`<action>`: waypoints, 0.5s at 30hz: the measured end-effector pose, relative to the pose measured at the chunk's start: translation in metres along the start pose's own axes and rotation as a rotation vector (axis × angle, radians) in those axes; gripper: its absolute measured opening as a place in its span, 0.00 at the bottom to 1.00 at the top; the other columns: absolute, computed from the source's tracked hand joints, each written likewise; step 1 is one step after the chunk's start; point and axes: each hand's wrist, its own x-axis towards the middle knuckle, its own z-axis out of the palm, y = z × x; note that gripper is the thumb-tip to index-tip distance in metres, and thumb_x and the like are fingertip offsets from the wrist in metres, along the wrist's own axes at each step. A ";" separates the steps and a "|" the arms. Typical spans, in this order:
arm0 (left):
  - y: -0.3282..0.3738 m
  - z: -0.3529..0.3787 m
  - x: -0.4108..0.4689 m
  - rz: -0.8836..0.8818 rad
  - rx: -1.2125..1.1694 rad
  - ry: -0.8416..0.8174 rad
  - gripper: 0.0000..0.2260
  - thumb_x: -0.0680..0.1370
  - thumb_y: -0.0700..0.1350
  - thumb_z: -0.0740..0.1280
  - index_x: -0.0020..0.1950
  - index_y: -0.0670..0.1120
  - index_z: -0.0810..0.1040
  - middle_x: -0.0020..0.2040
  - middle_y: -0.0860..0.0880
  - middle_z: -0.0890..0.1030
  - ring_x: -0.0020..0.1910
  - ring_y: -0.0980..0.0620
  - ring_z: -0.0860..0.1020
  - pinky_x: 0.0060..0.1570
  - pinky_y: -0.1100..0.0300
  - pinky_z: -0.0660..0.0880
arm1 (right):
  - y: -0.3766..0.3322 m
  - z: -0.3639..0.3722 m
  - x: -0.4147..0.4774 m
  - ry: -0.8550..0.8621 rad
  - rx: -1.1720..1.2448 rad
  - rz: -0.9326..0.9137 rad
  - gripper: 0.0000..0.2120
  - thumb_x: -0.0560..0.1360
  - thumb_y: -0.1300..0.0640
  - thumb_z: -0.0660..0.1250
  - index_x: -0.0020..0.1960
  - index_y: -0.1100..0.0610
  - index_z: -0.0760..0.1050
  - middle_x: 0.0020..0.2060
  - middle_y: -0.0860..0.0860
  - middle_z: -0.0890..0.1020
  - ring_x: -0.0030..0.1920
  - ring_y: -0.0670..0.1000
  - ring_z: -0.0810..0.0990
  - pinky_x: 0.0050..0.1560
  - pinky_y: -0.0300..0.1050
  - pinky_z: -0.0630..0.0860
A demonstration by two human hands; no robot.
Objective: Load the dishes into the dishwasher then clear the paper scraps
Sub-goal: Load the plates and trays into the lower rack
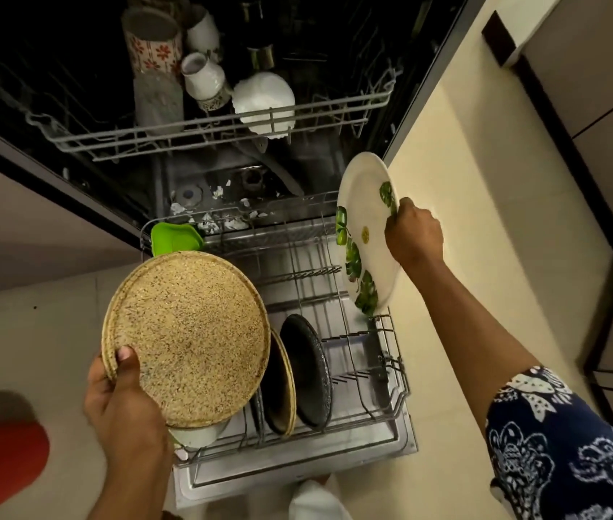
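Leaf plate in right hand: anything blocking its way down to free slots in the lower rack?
Nothing visible. The leaf plate in the right hand hangs over the right edge of the lower rack; the tines beside it are bare. The black plate and the speckled plate in the left hand are further left.

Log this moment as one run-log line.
left hand: grips speckled tan plate | right hand: grips leaf-print plate above lower rack edge | racked: dark plates standing | paper scraps: uncleared on tub floor
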 end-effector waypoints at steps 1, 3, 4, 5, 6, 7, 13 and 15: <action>0.000 0.000 0.000 0.004 -0.011 0.007 0.06 0.80 0.44 0.64 0.48 0.52 0.80 0.51 0.53 0.81 0.60 0.49 0.76 0.68 0.44 0.68 | -0.003 -0.004 0.002 0.001 -0.009 -0.008 0.12 0.79 0.61 0.53 0.58 0.65 0.69 0.51 0.63 0.79 0.39 0.57 0.70 0.38 0.46 0.64; -0.003 -0.001 -0.001 0.004 -0.038 0.014 0.07 0.80 0.43 0.63 0.47 0.53 0.80 0.49 0.56 0.80 0.58 0.50 0.76 0.67 0.44 0.68 | -0.007 -0.008 0.005 0.007 -0.021 -0.007 0.12 0.79 0.61 0.54 0.58 0.64 0.70 0.51 0.62 0.79 0.40 0.57 0.69 0.38 0.46 0.64; -0.005 -0.002 -0.001 0.005 -0.044 0.009 0.08 0.80 0.43 0.63 0.47 0.53 0.81 0.49 0.55 0.80 0.58 0.49 0.76 0.67 0.44 0.68 | -0.008 -0.008 0.005 0.003 -0.018 0.003 0.12 0.79 0.61 0.54 0.59 0.64 0.70 0.52 0.61 0.79 0.41 0.57 0.70 0.38 0.46 0.65; -0.007 -0.004 -0.001 0.005 -0.044 0.004 0.08 0.80 0.44 0.63 0.47 0.54 0.81 0.49 0.55 0.81 0.58 0.48 0.76 0.67 0.43 0.68 | -0.010 -0.008 0.005 -0.005 -0.011 0.016 0.13 0.79 0.60 0.55 0.60 0.64 0.70 0.53 0.61 0.78 0.43 0.58 0.72 0.39 0.46 0.65; -0.010 -0.005 -0.001 0.006 -0.041 -0.004 0.08 0.80 0.44 0.63 0.48 0.54 0.81 0.50 0.54 0.81 0.60 0.46 0.76 0.67 0.43 0.68 | -0.011 -0.005 0.006 -0.015 0.000 0.026 0.13 0.79 0.60 0.55 0.60 0.64 0.70 0.54 0.61 0.78 0.45 0.58 0.74 0.39 0.46 0.65; -0.012 -0.006 -0.001 0.004 -0.040 -0.006 0.08 0.80 0.44 0.63 0.48 0.54 0.81 0.51 0.54 0.81 0.62 0.45 0.76 0.68 0.42 0.67 | -0.013 -0.002 0.006 -0.026 0.009 0.030 0.13 0.79 0.60 0.55 0.61 0.64 0.70 0.54 0.60 0.78 0.47 0.59 0.75 0.39 0.45 0.66; -0.018 -0.006 -0.003 -0.017 -0.032 -0.017 0.06 0.80 0.45 0.63 0.51 0.52 0.79 0.56 0.49 0.80 0.63 0.45 0.75 0.67 0.41 0.67 | -0.032 0.029 0.011 -0.014 0.077 0.027 0.14 0.77 0.62 0.58 0.61 0.63 0.71 0.55 0.60 0.79 0.51 0.62 0.78 0.42 0.46 0.71; -0.018 -0.006 -0.003 -0.025 -0.021 -0.016 0.05 0.80 0.46 0.63 0.52 0.51 0.79 0.57 0.47 0.80 0.63 0.44 0.75 0.67 0.41 0.67 | -0.043 0.036 0.016 0.010 0.074 0.020 0.14 0.77 0.63 0.58 0.61 0.63 0.71 0.55 0.60 0.80 0.52 0.62 0.79 0.45 0.49 0.74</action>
